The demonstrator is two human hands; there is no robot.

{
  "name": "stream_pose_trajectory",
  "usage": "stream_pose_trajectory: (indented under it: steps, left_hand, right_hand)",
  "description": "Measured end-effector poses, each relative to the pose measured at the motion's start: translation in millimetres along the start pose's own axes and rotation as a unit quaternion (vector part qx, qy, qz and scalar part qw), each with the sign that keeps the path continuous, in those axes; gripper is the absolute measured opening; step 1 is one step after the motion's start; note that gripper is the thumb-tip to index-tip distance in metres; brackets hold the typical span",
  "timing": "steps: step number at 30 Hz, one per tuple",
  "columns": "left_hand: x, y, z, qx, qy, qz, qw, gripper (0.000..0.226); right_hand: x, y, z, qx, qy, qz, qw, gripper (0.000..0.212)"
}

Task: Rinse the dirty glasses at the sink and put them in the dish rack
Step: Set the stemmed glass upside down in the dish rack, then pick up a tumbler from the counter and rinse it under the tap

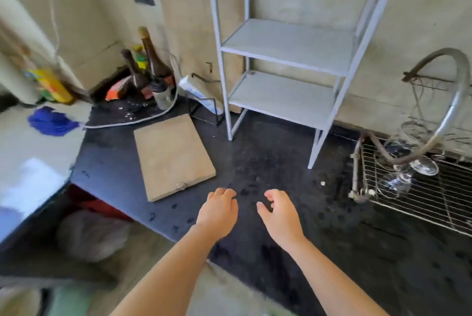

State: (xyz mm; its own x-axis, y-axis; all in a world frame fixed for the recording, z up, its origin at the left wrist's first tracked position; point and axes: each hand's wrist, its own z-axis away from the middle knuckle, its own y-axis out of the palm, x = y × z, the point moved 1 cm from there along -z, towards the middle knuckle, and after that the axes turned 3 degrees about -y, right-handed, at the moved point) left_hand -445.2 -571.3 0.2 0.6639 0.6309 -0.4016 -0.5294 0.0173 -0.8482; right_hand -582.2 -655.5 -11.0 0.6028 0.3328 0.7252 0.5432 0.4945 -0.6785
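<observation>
Black counter (268, 157), wet in patches and spotted with drops toward its near edge, likely from dripping glassware. White shelf unit (288, 45) stands at the back edge against the wall, both shelves bare. Wire dish rack (408, 204) sits at the right edge of the counter, where I judge it is handy to the sink; the sink itself is out of view, so I cannot place it. Wooden cutting board (173, 157) lies flat near the left part of the counter, well apart from the rack and out of the way of wet things. Brown bottles (153, 60) are pushed into the far left corner with other clutter. My left hand (218, 213) and right hand (281, 216) hover side by side over the near edge of the counter, fingers loosely curled, neither one gripping or touching anything. Clear stemmed glasses (394, 183) lie in the left end of the rack, tipped on their sides or upside down so water can run off. No dirty glass shows on the counter. My judgement: either the rinsing is done, or the rest wait out of frame.
</observation>
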Motion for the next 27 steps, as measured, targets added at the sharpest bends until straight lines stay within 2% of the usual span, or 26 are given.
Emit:
stream_pose_trajectory:
  steps: [2,6,9,16,27]
  left_hand:
    - [32,-16,8,-0.018,-0.031,0.007,0.999,0.039]
    - [140,-55,57,-0.061,-0.091,0.003,0.994,0.038]
    - [222,-77,95,-0.091,-0.123,0.026,0.988,0.034]
    - [393,-124,187,-0.132,-0.216,0.049,0.966,0.039]
    - [548,-187,228,-0.208,-0.319,0.147,0.913,0.036]
  right_hand:
    - [22,22,0,0.04,-0.03,0.023,0.998,0.039]
    - [102,108,15,0.125,-0.094,0.074,0.985,0.039]
    - [157,171,33,0.151,-0.126,0.086,0.977,0.039]
    - [272,307,86,0.206,-0.179,0.099,0.957,0.038]
    - [420,437,81,0.293,-0.263,0.134,0.91,0.038]
